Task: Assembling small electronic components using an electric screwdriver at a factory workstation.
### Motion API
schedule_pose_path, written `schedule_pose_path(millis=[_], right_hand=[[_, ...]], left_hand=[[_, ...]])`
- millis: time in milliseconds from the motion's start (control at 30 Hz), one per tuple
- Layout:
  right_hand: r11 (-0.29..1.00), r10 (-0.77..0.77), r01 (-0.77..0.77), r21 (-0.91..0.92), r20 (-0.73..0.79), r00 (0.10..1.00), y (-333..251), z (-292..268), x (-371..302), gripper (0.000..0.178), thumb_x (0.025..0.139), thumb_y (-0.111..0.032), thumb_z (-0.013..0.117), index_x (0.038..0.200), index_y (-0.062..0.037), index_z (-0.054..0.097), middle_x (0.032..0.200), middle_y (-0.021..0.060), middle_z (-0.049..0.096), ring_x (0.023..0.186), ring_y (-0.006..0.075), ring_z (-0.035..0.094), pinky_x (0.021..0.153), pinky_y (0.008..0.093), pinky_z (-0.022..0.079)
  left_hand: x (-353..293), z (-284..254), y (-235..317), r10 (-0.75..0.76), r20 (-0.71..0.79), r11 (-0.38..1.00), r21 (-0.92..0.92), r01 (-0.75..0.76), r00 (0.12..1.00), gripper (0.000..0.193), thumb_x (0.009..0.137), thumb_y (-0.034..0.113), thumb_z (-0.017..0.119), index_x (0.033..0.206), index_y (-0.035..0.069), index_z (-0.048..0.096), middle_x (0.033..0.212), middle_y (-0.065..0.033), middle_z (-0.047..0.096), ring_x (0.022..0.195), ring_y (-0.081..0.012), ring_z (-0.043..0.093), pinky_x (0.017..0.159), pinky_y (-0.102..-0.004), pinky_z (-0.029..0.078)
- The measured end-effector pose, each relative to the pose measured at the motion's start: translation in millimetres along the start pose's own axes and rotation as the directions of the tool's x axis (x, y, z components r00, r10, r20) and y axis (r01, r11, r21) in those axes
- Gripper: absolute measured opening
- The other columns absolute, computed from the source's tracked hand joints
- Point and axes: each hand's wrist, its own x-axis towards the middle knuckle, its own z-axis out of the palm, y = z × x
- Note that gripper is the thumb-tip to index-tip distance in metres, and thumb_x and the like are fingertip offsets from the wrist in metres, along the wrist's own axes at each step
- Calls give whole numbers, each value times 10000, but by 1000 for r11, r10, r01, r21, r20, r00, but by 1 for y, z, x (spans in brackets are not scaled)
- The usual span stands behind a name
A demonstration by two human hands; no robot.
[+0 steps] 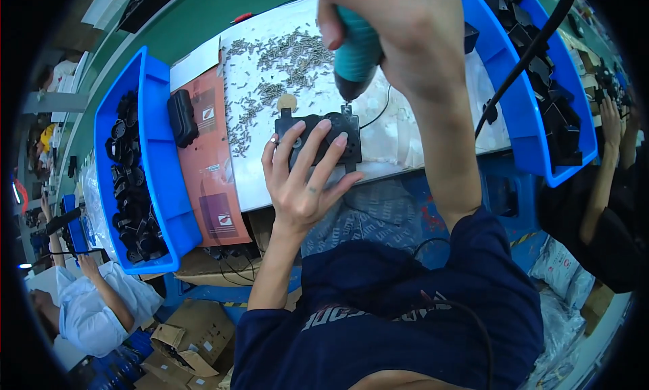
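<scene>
Under my left hand (301,177) lies a black plastic housing (351,130) on the white work surface. My spread fingertips hold it down from above, covering much of it. My right hand (416,35) is wrapped round a teal electric screwdriver (357,49) with a dark nose, pointing down. Its tip meets the tab at the housing's far right corner, where a small metal piece shows; whether a screw sits there is too small to tell. Loose metal screws (297,59) lie scattered beyond and left of the housing. A round tan disc (287,101) sits just behind it.
At left a blue bin (157,153) holds black round parts, beside an orange-red sheet (215,180) bearing a black case (182,118). Another blue bin (517,119) with black parts stands at right. A black cable (524,62) crosses it. Other people sit at both sides.
</scene>
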Motion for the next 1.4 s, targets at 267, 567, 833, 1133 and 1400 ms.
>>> schedule_pose_path(millis=[267, 567, 833, 1133, 1400], right_hand=[[732, -457, 493, -471, 198, 867, 10, -9, -5, 134, 800, -56, 708, 885, -4, 618, 720, 14, 631, 626, 57, 578, 556, 204, 450], [671, -433, 440, -596, 167, 886, 1, -20, -11, 102, 807, -55, 688, 854, -7, 610, 732, 15, 628, 641, 73, 574, 578, 230, 460], [988, -95, 108, 113, -118, 989, 13, -16, -16, 166, 804, -68, 685, 926, 14, 610, 781, 47, 636, 710, 109, 598, 651, 252, 480], [408, -504, 598, -690, 376, 777, 16, -31, -17, 213, 770, -40, 706, 949, 41, 621, 817, 84, 671, 717, 117, 625, 648, 247, 499], [841, -457, 420, -342, -34, 889, 39, -19, -30, 307, 771, -214, 687, 979, 5, 635, 793, 99, 663, 597, 156, 616, 582, 289, 482]], left_hand=[[5, 3, 4, -21, 14, 999, 32, 21, 1000, 456, 634, 350, 805, 1036, 157, 706, 1144, -6, 662, 1111, -279, 535, 1017, -423, 311], [2, 6, 4, -20, 0, 1000, 24, 20, 1000, 496, 604, 341, 832, 1049, 166, 698, 1150, -15, 660, 1120, -277, 530, 1032, -432, 302], [1, 6, 3, -17, -3, 1000, 25, 17, 1000, 508, 603, 328, 829, 1062, 161, 691, 1156, -30, 658, 1105, -284, 540, 1015, -446, 316], [3, 5, 6, -18, -11, 1000, 3, 18, 1000, 529, 589, 296, 841, 1073, 150, 686, 1155, -37, 658, 1112, -298, 544, 1006, -469, 342], [4, 7, 3, -1, -17, 1000, 0, 1, 1000, 515, 592, 273, 843, 1065, 143, 687, 1157, -36, 656, 1103, -305, 554, 986, -471, 370]])
